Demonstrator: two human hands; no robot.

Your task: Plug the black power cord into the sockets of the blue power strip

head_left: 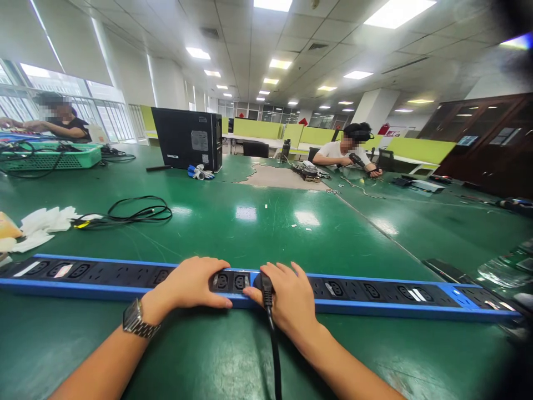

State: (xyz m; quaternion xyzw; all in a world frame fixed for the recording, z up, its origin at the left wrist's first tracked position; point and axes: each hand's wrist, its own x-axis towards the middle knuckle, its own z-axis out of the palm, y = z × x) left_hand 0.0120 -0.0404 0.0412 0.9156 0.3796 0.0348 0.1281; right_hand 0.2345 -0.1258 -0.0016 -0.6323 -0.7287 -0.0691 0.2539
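A long blue-and-black power strip [362, 309] lies across the green table in front of me, with rows of sockets along its top. My left hand [189, 283] grips it left of the middle, fingers over the far edge and thumb along the near side. Just to the right, my right hand [291, 297] is closed around a black power plug [267, 290] at the strip's middle. The plug's face is hidden, so how deep it sits cannot be seen. From it a black cord [275, 355] runs down toward me.
Beyond the strip lie a coiled black cable [139, 214] and crumpled white tissue [48, 222]. Farther back are a green basket [79, 157], a black computer case [187, 139] and blue-white gloves [201, 172]. Two people work at the far left and far right; a plastic bottle [510, 266] lies right.
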